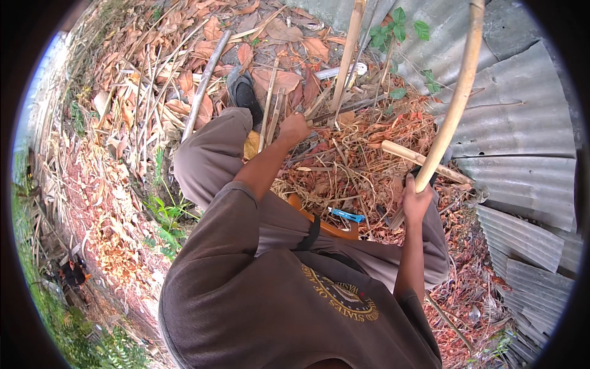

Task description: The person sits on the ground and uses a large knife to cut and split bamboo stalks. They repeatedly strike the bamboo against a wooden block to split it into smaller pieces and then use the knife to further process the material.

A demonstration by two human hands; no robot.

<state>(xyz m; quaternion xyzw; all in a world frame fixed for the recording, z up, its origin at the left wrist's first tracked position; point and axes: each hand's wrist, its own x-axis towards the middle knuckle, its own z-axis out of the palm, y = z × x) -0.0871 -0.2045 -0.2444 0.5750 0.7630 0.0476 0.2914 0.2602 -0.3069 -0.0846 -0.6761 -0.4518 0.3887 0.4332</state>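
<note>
Over the leaf-strewn ground on the right, a long pale bamboo pole (456, 101) rises from the right hand (416, 200) and curves up to the far right rim. That hand is closed around the pole's lower end, fingers wrapped tight. A second, shorter pale stick (421, 161) lies crosswise just behind the pole, touching or nearly touching it. The left hand (294, 128) reaches farther out, near the middle, fingers curled among thin dry stalks (268, 111); whether it actually pinches one I cannot tell. Another bamboo stem (347, 55) stands just right of that hand. Nearer the body, an orange-handled tool (326, 226) and a small blue object (346, 214) lie on the red-brown litter between the person's trousered legs. A dark shoe (246, 95) rests among big dry leaves at the far side, with a grey pipe (206, 83) slanting to its left. Corrugated metal sheets (522, 141) fill the right.

Held only at its end, the long pole could swing or slip, I judge, and strike the sheets. The loose litter offers poor footing, and the tool lying close to the legs could be stepped on.
</note>
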